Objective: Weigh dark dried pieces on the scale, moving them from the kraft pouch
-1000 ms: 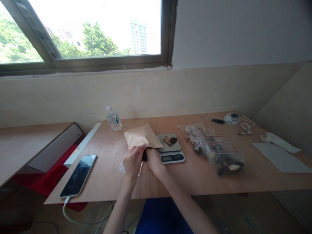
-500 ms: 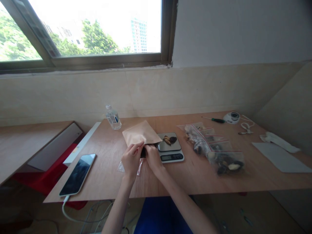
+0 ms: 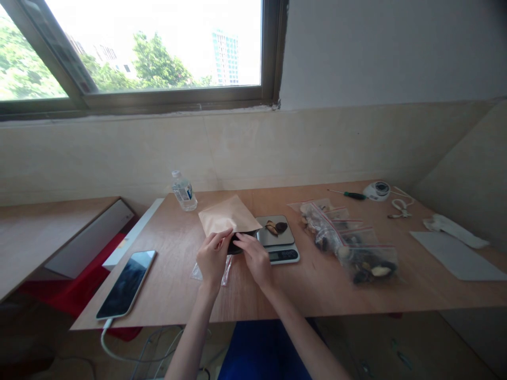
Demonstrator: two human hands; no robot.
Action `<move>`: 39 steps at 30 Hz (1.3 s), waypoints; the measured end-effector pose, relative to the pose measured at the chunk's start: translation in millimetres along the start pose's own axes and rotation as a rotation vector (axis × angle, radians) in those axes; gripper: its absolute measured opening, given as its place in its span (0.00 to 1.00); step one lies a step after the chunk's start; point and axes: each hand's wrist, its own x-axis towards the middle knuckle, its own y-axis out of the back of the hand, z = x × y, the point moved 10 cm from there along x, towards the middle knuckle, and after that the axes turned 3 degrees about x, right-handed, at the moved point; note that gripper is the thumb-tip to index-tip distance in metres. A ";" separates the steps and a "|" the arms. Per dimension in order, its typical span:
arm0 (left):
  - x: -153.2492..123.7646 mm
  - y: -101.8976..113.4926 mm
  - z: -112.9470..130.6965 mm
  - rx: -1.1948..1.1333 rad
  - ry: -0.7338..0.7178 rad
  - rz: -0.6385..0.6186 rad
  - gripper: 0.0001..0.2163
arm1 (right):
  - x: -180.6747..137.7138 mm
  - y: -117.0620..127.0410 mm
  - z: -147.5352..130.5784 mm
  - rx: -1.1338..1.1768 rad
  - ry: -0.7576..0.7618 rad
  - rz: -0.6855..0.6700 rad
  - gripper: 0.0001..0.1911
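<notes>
A tan paper pouch (image 3: pixel 227 216) is tilted over the wooden table (image 3: pixel 301 290), its dark mouth facing me. My left hand (image 3: pixel 212 257) grips the pouch's near edge at the mouth. Fingers of my right hand (image 3: pixel 255 258) rest at the dark opening; whether they pinch anything is hidden. Just to the right stands a small digital scale (image 3: pixel 277 244) with a few dark and tan pieces (image 3: pixel 276 227) on its platform. A clear plastic bag (image 3: pixel 225 269) lies flat under my hands.
Several clear zip bags (image 3: pixel 348 243) with dark pieces lie to the right of the scale. A phone (image 3: pixel 127 283) on a cable lies at the left, a water bottle (image 3: pixel 183 191) behind. At the far right are a screwdriver (image 3: pixel 348 195), a white round device (image 3: pixel 377 190) and a white sheet (image 3: pixel 459 257).
The pouch has lifted slightly and its mouth has opened toward me. My right hand has drawn back a little from inside the mouth, fingers now at the opening.
</notes>
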 end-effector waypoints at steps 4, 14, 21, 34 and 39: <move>6.4 4.6 -7.9 0.001 0.035 0.010 0.10 | -16.2 43.5 29.6 0.068 -0.215 0.265 0.11; 11.4 8.0 -10.1 0.008 0.030 0.016 0.10 | -2.5 54.8 129.1 0.299 -0.523 0.243 0.18; 10.9 9.0 -10.1 -0.006 0.031 0.012 0.10 | 4.6 79.4 105.0 0.026 -0.336 0.240 0.13; 10.3 6.6 -8.9 0.020 0.017 0.002 0.09 | -4.6 53.7 77.4 -0.453 -0.199 -0.106 0.10; 11.9 8.7 -9.4 0.002 0.037 0.008 0.09 | -1.3 80.5 70.3 -0.288 -0.215 0.044 0.12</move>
